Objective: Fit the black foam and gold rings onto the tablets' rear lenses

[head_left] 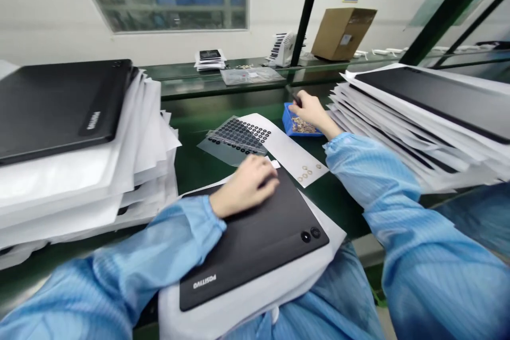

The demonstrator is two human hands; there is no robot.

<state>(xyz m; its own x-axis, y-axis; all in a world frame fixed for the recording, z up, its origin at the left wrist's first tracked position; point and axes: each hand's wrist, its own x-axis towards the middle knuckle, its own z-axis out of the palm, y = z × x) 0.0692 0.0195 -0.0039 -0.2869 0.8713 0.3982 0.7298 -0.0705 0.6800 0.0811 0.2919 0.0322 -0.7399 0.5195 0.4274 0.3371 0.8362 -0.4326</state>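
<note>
A black tablet back panel (255,244) marked POSITIVO, with two round camera lenses at its right corner, lies on white sheets at the front. My left hand (249,186) rests on its upper part, fingers curled, and whatever may be under them is hidden. Up and to the right, my right hand (311,111) grips a dark, thin tool (294,95) above a blue tray (287,122) of small tan pieces. Between the hands lies a white sheet (282,149) with several small rings, beside a clear sheet (231,141) of black rings.
Stacks of black panels interleaved with white sheets stand at left (59,106) and right (438,95). On the back shelf are a cardboard box (338,34), a plastic bag (253,75) and a small stack (210,59). Dark green posts and an overhead beam frame the bench.
</note>
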